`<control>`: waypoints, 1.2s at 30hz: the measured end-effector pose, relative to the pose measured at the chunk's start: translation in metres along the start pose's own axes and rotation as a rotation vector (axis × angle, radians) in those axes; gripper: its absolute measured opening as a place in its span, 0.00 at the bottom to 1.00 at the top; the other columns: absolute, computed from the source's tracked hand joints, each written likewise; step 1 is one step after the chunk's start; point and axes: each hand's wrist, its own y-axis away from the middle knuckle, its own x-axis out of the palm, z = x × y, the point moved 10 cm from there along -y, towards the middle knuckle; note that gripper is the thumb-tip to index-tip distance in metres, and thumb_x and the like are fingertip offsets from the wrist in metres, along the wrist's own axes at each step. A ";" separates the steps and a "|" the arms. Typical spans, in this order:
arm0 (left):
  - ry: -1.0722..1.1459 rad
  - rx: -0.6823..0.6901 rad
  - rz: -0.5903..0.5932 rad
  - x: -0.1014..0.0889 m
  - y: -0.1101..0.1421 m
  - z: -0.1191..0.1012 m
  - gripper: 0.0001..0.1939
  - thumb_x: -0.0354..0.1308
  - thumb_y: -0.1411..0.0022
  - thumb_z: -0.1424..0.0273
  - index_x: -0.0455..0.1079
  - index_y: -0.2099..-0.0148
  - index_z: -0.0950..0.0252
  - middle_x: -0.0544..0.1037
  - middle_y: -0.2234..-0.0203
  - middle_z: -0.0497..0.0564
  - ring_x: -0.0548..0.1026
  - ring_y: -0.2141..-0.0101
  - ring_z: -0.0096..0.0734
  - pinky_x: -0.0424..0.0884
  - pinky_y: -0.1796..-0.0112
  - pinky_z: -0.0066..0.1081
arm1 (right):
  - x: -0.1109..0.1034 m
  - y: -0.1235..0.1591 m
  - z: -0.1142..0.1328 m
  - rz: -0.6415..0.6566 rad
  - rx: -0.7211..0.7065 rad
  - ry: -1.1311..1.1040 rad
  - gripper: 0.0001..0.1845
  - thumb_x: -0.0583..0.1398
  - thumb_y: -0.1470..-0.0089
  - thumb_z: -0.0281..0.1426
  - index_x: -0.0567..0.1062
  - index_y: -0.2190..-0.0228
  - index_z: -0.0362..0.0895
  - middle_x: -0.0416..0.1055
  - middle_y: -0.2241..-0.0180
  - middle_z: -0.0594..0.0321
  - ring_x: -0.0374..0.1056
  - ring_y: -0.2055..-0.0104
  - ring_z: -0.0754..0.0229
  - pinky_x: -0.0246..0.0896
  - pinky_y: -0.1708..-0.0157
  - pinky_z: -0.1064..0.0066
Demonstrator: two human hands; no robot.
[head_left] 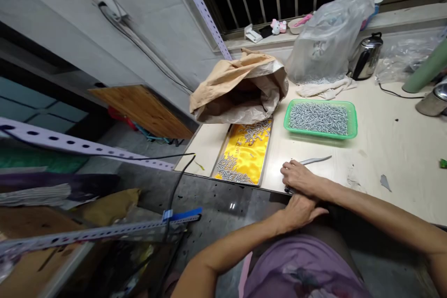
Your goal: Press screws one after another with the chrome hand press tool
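Note:
My right hand (299, 178) rests at the front edge of the pale table (391, 149), fingers curled over a small dark thing I cannot make out. My left hand (301, 209) sits just below it at the table's edge, tucked under the right hand, its fingers mostly hidden. A thin grey metal strip (316, 160) lies on the table just beyond the right hand. Left of the hands, a yellow tray (244, 156) holds several small metal screws. Farther back, a green basket (352, 123) is filled with more screws.
A crumpled brown paper sack (240, 86) lies open behind the yellow tray. A clear plastic bag (328, 32), a steel kettle (366, 56) and a green cylinder (426, 70) stand at the back right. Perforated metal bars (87, 149) and cables cross the lower left.

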 end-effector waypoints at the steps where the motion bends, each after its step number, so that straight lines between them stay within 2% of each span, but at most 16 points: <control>1: -0.019 0.021 -0.026 -0.005 0.003 -0.001 0.20 0.49 0.34 0.60 0.69 0.47 0.67 0.78 0.59 0.59 0.74 0.53 0.44 0.71 0.52 0.43 | 0.003 -0.005 0.005 -0.010 -0.027 0.006 0.09 0.57 0.44 0.26 0.76 0.73 0.43 0.72 0.65 0.56 0.60 0.57 0.56 0.49 0.61 0.65; 3: -0.059 0.059 -0.103 -0.025 0.013 0.004 0.18 0.47 0.32 0.62 0.70 0.49 0.66 0.78 0.61 0.58 0.75 0.57 0.38 0.72 0.54 0.38 | 0.000 -0.009 0.004 -0.078 -0.032 -0.020 0.09 0.56 0.44 0.25 0.75 0.73 0.42 0.72 0.67 0.57 0.61 0.60 0.57 0.50 0.62 0.66; 5: -0.105 0.061 -0.191 -0.056 0.026 0.022 0.16 0.46 0.32 0.66 0.71 0.51 0.65 0.78 0.65 0.56 0.75 0.62 0.34 0.73 0.58 0.34 | -0.019 -0.005 -0.013 -0.220 0.034 -0.069 0.09 0.55 0.42 0.26 0.75 0.70 0.42 0.72 0.68 0.58 0.61 0.62 0.59 0.51 0.63 0.67; 6: -0.130 0.029 -0.241 -0.076 0.033 0.038 0.15 0.45 0.32 0.68 0.72 0.53 0.64 0.78 0.68 0.55 0.75 0.64 0.32 0.73 0.60 0.32 | -0.033 0.000 -0.027 -0.310 0.093 -0.085 0.09 0.54 0.41 0.27 0.74 0.68 0.42 0.72 0.68 0.59 0.62 0.63 0.59 0.51 0.63 0.68; 8: -0.209 -0.178 -0.375 -0.120 0.050 0.088 0.14 0.45 0.32 0.71 0.73 0.57 0.64 0.76 0.70 0.54 0.73 0.66 0.32 0.72 0.62 0.32 | -0.065 0.016 -0.061 -0.482 0.252 -0.070 0.12 0.51 0.39 0.27 0.74 0.65 0.42 0.72 0.68 0.58 0.62 0.64 0.59 0.52 0.62 0.68; 9: -0.252 -0.273 -0.386 -0.137 0.056 0.113 0.13 0.46 0.33 0.72 0.73 0.58 0.63 0.76 0.68 0.54 0.73 0.65 0.33 0.72 0.62 0.33 | -0.082 0.027 -0.079 -0.545 0.352 -0.035 0.13 0.50 0.38 0.27 0.74 0.65 0.42 0.72 0.68 0.57 0.62 0.64 0.58 0.53 0.62 0.68; 11: -0.335 -0.421 -0.326 -0.156 0.063 0.158 0.13 0.46 0.34 0.74 0.73 0.56 0.62 0.76 0.64 0.55 0.71 0.63 0.35 0.71 0.61 0.34 | -0.110 0.048 -0.111 -0.608 0.552 0.057 0.14 0.49 0.38 0.27 0.75 0.64 0.42 0.72 0.67 0.55 0.63 0.62 0.56 0.53 0.61 0.67; 13: -0.371 -0.488 -0.170 -0.156 0.063 0.189 0.13 0.48 0.37 0.76 0.72 0.55 0.61 0.76 0.58 0.55 0.70 0.60 0.37 0.71 0.62 0.34 | -0.129 0.066 -0.129 -0.620 0.688 0.125 0.12 0.53 0.40 0.28 0.75 0.59 0.42 0.72 0.61 0.51 0.63 0.58 0.52 0.54 0.59 0.64; 15: -0.359 -0.476 -0.041 -0.148 0.062 0.203 0.15 0.49 0.38 0.78 0.72 0.54 0.60 0.75 0.55 0.54 0.69 0.59 0.38 0.70 0.61 0.33 | -0.134 0.077 -0.129 -0.614 0.711 0.132 0.13 0.56 0.41 0.30 0.73 0.55 0.43 0.71 0.55 0.50 0.63 0.53 0.50 0.56 0.56 0.62; 18: -0.313 -0.422 0.039 -0.137 0.063 0.206 0.15 0.49 0.39 0.80 0.72 0.57 0.61 0.75 0.59 0.53 0.69 0.59 0.37 0.69 0.58 0.33 | -0.112 0.083 -0.100 -0.567 0.610 0.024 0.13 0.57 0.42 0.31 0.74 0.55 0.44 0.72 0.58 0.53 0.65 0.56 0.54 0.59 0.57 0.63; 21: -0.289 -0.407 0.018 -0.135 0.065 0.206 0.13 0.48 0.39 0.80 0.72 0.61 0.62 0.74 0.64 0.52 0.70 0.59 0.35 0.68 0.58 0.32 | -0.069 0.093 -0.066 -0.485 0.542 -0.131 0.09 0.57 0.41 0.30 0.75 0.60 0.44 0.72 0.65 0.59 0.67 0.61 0.59 0.61 0.63 0.68; 23: -0.301 -0.422 -0.010 -0.138 0.066 0.207 0.12 0.47 0.37 0.77 0.71 0.63 0.62 0.74 0.66 0.52 0.69 0.61 0.35 0.67 0.59 0.32 | -0.041 0.103 -0.050 -0.425 0.552 -0.187 0.08 0.57 0.41 0.31 0.75 0.61 0.44 0.72 0.66 0.59 0.67 0.63 0.60 0.61 0.64 0.69; 28: -0.310 -0.526 -0.014 -0.150 0.064 0.203 0.11 0.48 0.37 0.73 0.71 0.69 0.63 0.74 0.70 0.53 0.70 0.63 0.36 0.68 0.61 0.32 | 0.001 0.120 -0.035 -0.301 0.619 -0.217 0.05 0.57 0.42 0.30 0.74 0.64 0.44 0.69 0.67 0.60 0.66 0.65 0.60 0.58 0.66 0.69; 31: -0.104 -0.631 -0.125 -0.157 0.061 0.189 0.09 0.51 0.40 0.71 0.73 0.67 0.64 0.76 0.70 0.53 0.73 0.64 0.35 0.69 0.60 0.32 | 0.012 0.119 -0.034 -0.276 0.631 -0.219 0.06 0.56 0.41 0.28 0.73 0.69 0.43 0.68 0.69 0.61 0.65 0.66 0.60 0.56 0.67 0.70; 33: 0.174 -0.739 -0.142 -0.141 0.059 0.178 0.09 0.54 0.41 0.67 0.74 0.65 0.65 0.77 0.73 0.51 0.73 0.70 0.31 0.70 0.65 0.30 | 0.018 0.117 -0.033 -0.270 0.639 -0.215 0.08 0.55 0.40 0.28 0.72 0.71 0.43 0.68 0.70 0.61 0.64 0.67 0.60 0.54 0.67 0.70; 36: 0.574 -0.900 -0.017 -0.092 0.056 0.153 0.14 0.58 0.46 0.62 0.75 0.65 0.67 0.73 0.81 0.46 0.68 0.81 0.25 0.66 0.77 0.25 | 0.023 0.115 -0.034 -0.270 0.659 -0.196 0.08 0.56 0.41 0.27 0.72 0.71 0.43 0.68 0.70 0.61 0.64 0.67 0.60 0.53 0.68 0.70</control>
